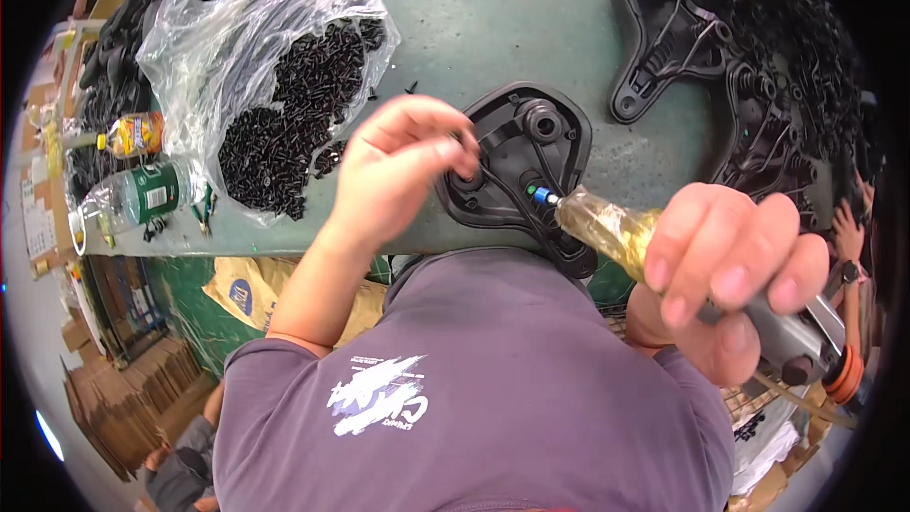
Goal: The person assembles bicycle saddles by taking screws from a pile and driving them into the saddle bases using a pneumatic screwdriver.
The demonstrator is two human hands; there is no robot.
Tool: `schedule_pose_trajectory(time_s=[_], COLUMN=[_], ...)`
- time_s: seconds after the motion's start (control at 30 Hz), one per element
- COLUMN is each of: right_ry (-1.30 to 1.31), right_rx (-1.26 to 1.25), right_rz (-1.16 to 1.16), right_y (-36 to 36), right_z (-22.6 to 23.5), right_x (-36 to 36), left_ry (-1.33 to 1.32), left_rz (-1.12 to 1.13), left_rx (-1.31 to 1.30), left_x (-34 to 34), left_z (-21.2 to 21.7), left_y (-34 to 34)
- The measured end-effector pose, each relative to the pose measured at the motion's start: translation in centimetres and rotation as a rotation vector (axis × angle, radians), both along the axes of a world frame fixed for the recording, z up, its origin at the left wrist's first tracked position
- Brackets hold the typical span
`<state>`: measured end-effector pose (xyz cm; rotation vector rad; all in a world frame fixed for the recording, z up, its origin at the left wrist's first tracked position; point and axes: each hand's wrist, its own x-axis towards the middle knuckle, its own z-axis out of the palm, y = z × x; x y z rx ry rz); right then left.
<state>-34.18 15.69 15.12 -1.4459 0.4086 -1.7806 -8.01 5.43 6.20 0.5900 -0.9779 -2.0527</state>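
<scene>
A black plastic shell (493, 137), rounded and wide at the far end and narrow toward me, lies at the table's near edge. Its ribbed inside faces up, with a round socket at the far right. My left hand (403, 156) is closed in a pinch over the shell's left side; a small dark bit shows at the fingertips, too small to name for sure. In my right hand (730, 270) is a power screwdriver (607, 223), its front wrapped in clear yellowish film. The blue-ringed tip slants down to the middle of the shell.
Left of the shell, an open clear plastic bag (256, 28) spills a heap of black screws (284, 118). A lone screw (411, 87) lies beside it. Two plastic bottles (133, 197) lie at the left. Similar black frames (664, 47) crowd the right. Another person's hand (846, 232) shows far right.
</scene>
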Motion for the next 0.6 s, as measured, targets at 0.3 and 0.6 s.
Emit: schedule_pose_trajectory(time_s=[0.3, 0.6], right_ry=[0.022, 0.054], right_rx=[-0.053, -0.077], right_rz=[0.010, -0.017], right_y=[1.5, 2.0], right_z=[0.1, -0.4], right_x=[-0.5, 0.0], left_ry=[0.005, -0.008], left_rz=[-0.253, -0.456], left_rx=[-0.275, -0.265], left_x=[-3.0, -2.8], left_z=[0.4, 1.3], left_y=[2.9, 0.8])
